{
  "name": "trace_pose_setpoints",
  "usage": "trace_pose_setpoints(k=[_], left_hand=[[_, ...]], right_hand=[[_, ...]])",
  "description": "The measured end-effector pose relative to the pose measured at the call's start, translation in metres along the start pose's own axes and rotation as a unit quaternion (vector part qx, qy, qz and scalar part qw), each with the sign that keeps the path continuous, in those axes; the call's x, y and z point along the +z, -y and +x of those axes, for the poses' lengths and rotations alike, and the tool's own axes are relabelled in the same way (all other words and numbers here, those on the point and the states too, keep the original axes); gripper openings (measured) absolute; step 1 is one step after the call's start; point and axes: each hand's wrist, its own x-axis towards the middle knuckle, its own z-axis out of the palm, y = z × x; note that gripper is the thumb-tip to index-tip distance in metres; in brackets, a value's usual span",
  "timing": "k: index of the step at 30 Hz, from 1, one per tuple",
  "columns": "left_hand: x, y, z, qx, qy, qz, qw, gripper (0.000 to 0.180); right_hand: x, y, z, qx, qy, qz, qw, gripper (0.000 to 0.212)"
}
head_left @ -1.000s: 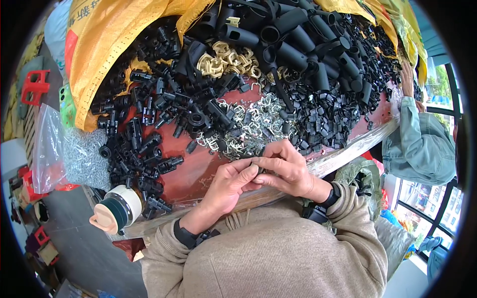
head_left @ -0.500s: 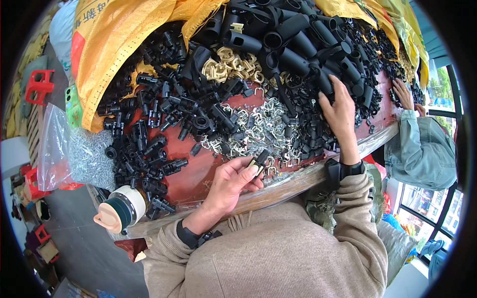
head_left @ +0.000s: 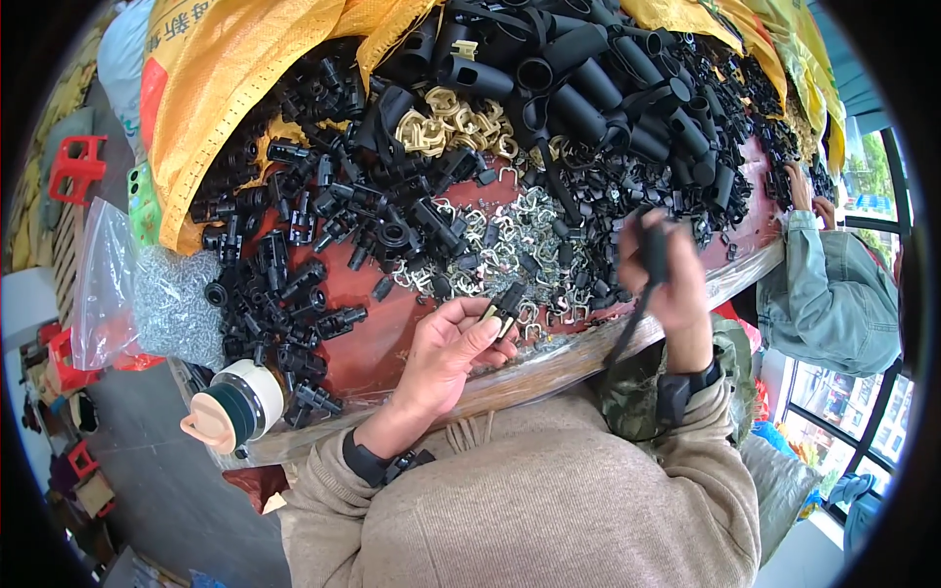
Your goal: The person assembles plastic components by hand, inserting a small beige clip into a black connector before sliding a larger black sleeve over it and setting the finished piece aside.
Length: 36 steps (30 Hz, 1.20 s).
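Note:
My left hand is closed in a pinch above the near edge of the table. It grips a small black plastic part with a pale cream piece against it. To the right, my right hand is raised over the table edge and blurred by motion. Its fingers close round a black part with a long strip hanging down from it. Behind that hand lie a heap of black tubes and small black pieces. Metal U-shaped clips are scattered beyond my left hand.
Black fittings cover the left of the red tabletop, near a bag of screws and a lidded cup. Cream rings lie farther back. Yellow sacks line the far side. A co-worker's sleeve is at right.
My right hand has lifted off the black heap and come nearer, now with a black strip-like part in it. My left hand keeps its pinch in nearly the same place.

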Motion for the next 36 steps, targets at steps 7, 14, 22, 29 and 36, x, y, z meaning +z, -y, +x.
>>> trace_pose_setpoints(k=[7,14,22,29,36], left_hand=[[0.000,0.001,-0.003,-0.026,0.014,0.018,0.999,0.030],[-0.001,-0.001,-0.005,-0.059,0.058,0.046,0.996,0.028],[0.004,0.001,-0.005,-0.042,0.040,0.152,0.987,0.030],[0.006,0.001,-0.004,-0.053,0.024,0.167,0.984,0.030],[0.008,0.004,-0.005,-0.073,0.058,0.087,0.992,0.052]], right_hand=[[0.047,-0.015,-0.005,-0.138,0.131,-0.585,0.789,0.043],[0.066,-0.024,-0.009,-0.080,0.160,-0.602,0.779,0.045],[0.063,-0.038,-0.017,-0.076,0.175,-0.592,0.783,0.049],[0.061,-0.048,-0.018,-0.051,0.179,-0.586,0.788,0.053],[0.056,-0.030,0.003,-0.039,0.358,-0.503,0.785,0.071]])
